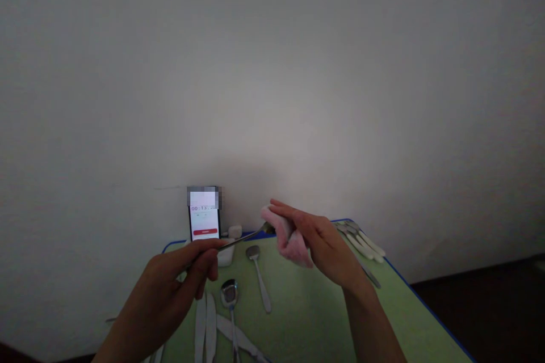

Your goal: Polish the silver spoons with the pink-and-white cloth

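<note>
My left hand (179, 281) pinches the handle of a metal spoon (242, 240), which is held above the table and points up to the right. A pink cloth (293, 247) is gripped in my right hand (317, 241), its fingers closed over it. The cloth touches the spoon's bowl end and partly hides it. Below the hands, a small spoon (259, 281) and a larger spoon (230, 295) lie on the green tabletop (306, 317). Several table knives (210, 329) rest beneath my left hand.
A phone (204, 224) showing a timer stands upright near the wall (272, 96). A white charger plug (234, 231) lies beside it. Several white-handled forks (366, 244) lie at the table's right edge, partly behind my right wrist. Blue trim (417, 292) borders the table.
</note>
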`<state>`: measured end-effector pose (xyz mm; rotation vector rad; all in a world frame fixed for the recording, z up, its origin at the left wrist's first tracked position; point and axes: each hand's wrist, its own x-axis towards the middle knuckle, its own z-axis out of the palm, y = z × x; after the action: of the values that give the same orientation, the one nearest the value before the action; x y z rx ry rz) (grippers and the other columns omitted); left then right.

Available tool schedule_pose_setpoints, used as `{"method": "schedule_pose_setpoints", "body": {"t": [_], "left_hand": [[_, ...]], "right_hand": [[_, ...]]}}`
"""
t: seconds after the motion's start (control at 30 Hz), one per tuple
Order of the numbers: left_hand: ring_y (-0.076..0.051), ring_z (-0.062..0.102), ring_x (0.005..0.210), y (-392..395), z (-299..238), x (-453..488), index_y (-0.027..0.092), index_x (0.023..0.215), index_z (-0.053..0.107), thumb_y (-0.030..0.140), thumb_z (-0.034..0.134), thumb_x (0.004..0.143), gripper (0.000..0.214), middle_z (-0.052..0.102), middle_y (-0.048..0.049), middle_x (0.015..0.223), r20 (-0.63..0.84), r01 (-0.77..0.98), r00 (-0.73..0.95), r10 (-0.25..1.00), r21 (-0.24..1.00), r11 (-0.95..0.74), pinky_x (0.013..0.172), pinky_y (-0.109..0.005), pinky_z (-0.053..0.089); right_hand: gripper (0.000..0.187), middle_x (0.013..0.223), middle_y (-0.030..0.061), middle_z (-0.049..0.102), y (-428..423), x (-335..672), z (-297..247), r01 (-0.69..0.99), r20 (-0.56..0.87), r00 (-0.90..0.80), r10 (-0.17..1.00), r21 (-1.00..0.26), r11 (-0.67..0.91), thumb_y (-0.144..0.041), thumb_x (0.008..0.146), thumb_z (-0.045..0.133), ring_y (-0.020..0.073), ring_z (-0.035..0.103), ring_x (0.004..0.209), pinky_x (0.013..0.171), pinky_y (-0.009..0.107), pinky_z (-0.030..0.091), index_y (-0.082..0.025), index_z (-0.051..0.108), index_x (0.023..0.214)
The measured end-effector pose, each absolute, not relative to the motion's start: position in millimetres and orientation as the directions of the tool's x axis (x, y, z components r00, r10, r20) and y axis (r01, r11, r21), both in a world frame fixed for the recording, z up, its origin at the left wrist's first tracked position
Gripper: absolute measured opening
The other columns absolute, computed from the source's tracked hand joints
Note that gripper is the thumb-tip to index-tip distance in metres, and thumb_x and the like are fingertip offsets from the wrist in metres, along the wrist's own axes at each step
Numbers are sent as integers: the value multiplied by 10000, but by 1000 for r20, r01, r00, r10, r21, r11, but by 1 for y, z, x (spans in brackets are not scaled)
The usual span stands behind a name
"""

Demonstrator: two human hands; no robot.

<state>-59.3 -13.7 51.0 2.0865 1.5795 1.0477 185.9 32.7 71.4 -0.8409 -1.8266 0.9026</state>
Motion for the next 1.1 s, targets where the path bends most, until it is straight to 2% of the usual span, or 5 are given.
{"method": "schedule_pose_setpoints", "body": {"t": [0.13,0.33,0.47,0.77,1.1], "left_hand": [[-79,534,437,-15,53,-60,200,1010,620,415,416,880,324,591,42,582,380,708,147,914,605,-365,447,-162,431],[-71,539,434,-14,54,-58,197,974,626,392,419,887,298,592,48,576,412,699,189,892,581,-417,463,-152,440],[-64,529,424,-12,52,-56,184,997,614,378,413,895,298,585,51,565,412,682,202,889,592,-429,458,-143,435],[-55,500,415,-18,56,-59,178,1053,619,320,418,903,288,527,67,492,406,665,277,871,573,-479,442,-123,402],[-66,473,386,-36,58,-52,253,1011,666,395,447,871,297,479,76,437,469,688,143,872,586,-428,471,-148,414]], "right_hand": [[440,1096,36,650,30,191,74,354,398,-411,820,-760,546,-189,832,470,146,625,810,799,321,499,-253,502,1266],[726,1447,53,341,25,194,66,508,399,-558,728,-529,680,-37,744,432,200,309,1328,1111,466,173,-270,255,1409],[708,1489,46,211,29,183,58,570,419,-474,775,-525,632,-103,787,511,209,252,1352,1084,429,267,-334,242,1399],[307,977,14,608,37,178,69,432,468,-455,757,-628,648,-259,772,643,135,574,884,792,239,441,-256,606,1077],[206,637,-38,625,32,187,73,232,557,-218,801,-768,597,-267,710,672,83,486,518,491,184,360,-185,658,898]]}}
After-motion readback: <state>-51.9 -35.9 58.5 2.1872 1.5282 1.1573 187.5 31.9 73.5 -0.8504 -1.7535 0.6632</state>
